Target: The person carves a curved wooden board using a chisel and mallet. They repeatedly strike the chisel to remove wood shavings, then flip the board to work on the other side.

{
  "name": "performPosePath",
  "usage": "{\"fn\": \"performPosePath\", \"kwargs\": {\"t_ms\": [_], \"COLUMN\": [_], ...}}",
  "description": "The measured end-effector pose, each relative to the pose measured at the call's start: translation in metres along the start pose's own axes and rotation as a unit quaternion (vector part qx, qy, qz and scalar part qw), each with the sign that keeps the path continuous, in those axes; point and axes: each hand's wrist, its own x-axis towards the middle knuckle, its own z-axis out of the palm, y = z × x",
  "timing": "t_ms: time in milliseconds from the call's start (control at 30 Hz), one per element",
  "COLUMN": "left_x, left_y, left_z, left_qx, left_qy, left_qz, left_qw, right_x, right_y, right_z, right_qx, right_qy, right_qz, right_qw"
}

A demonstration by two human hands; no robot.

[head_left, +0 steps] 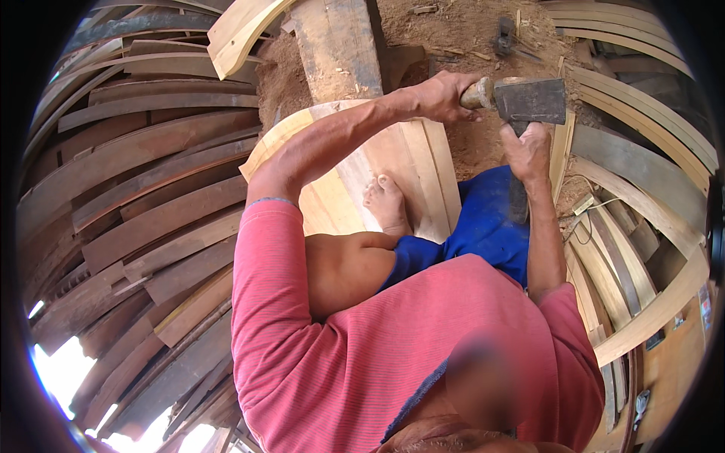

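A hatchet-like tool with a broad dark head [535, 103] is held up in front of me, above the sawdust. My right hand [529, 149] is wrapped round its dark handle [518, 198], just below the head. On the other side, my left hand [451, 97] has its thumb and fingers about a pale, round wooden piece [477, 94] that meets the head; whether the two are joined I cannot tell. Below the left forearm lies a pale wooden board [423, 170], with my bare foot [387, 202] resting on it.
A thick wooden beam [337, 49] extends away beyond the board, beside a curved cut piece [240, 34]. Sawdust [468, 34] covers the ground, with a small dark tool [505, 36] on it. Stacked planks [162, 162] line the left; curved strips [642, 113] lie on the right.
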Motion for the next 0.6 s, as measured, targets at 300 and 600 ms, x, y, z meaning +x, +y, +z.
{"fn": "performPosePath", "kwargs": {"t_ms": [300,600], "left_x": [0.001,0.004], "left_y": [0.003,0.006], "left_z": [0.0,-0.021], "left_qx": [-0.001,-0.033], "left_qy": [-0.027,0.066], "left_qz": [-0.027,0.011], "left_qw": [0.999,0.997], "right_x": [-0.003,-0.005], "right_y": [0.014,0.004], "right_z": [0.006,-0.013], "right_qx": [0.133,0.314], "right_qy": [0.01,0.049], "right_qz": [0.098,0.155], "right_qw": [0.986,0.935]}}
